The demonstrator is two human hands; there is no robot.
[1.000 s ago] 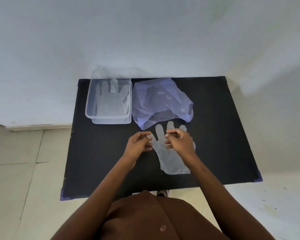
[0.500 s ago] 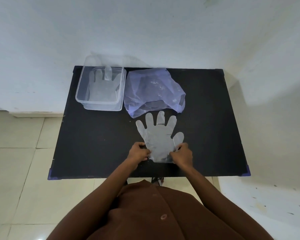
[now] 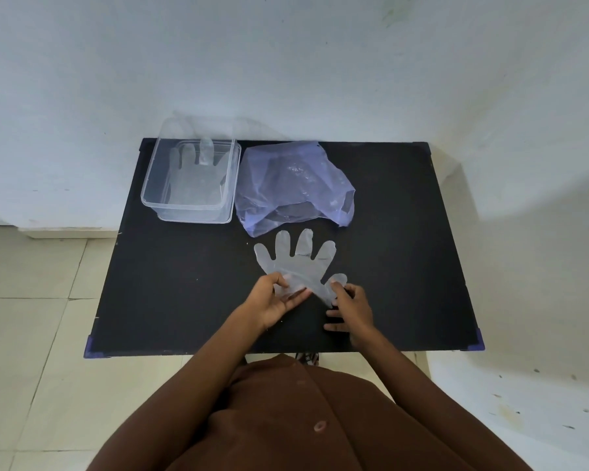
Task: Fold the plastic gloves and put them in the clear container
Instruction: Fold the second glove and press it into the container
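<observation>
A clear plastic glove (image 3: pixel 298 263) lies on the black table (image 3: pixel 170 283), fingers pointing away from me. My left hand (image 3: pixel 276 302) grips the glove's cuff and has lifted it off the table, turning it toward the fingers. My right hand (image 3: pixel 349 309) pinches the glove's right edge beside the thumb, its other fingers spread on the table. The clear container (image 3: pixel 188 207) stands at the table's back left with another glove (image 3: pixel 193 175) lying unfolded inside it.
A crumpled bluish plastic bag (image 3: pixel 295 185) lies just behind the glove, right of the container. A white wall stands right behind the table. Tiled floor shows at the left and right.
The hands went from the glove's fingers down to its cuff. Now the left hand has raised the cuff and the right hand has slid to the thumb edge. The camera view shifted.
</observation>
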